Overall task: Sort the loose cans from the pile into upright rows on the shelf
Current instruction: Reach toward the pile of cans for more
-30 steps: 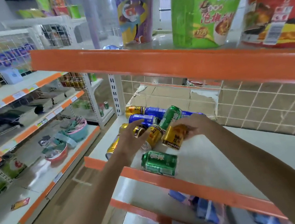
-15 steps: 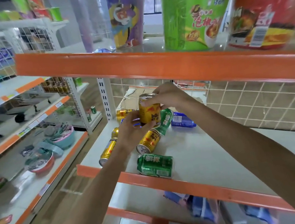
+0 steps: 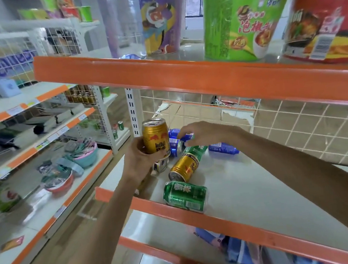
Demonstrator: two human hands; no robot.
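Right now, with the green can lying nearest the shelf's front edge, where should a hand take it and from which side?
Grip the green can around the middle of its round side wall, coming from above with the fingers spanning its width. It lies on its side with its ends pointing left and right, apart from the other cans, and the shelf is bare above and beside it.

I see the left hand point(image 3: 138, 158) gripping a gold can point(image 3: 156, 138) upright above the shelf point(image 3: 252, 188). Right hand point(image 3: 208, 133) reaches over the pile, fingertips on a blue can point(image 3: 175, 141). Another gold can point(image 3: 184, 166) and a green can point(image 3: 185, 196) lie on their sides nearer the front edge.
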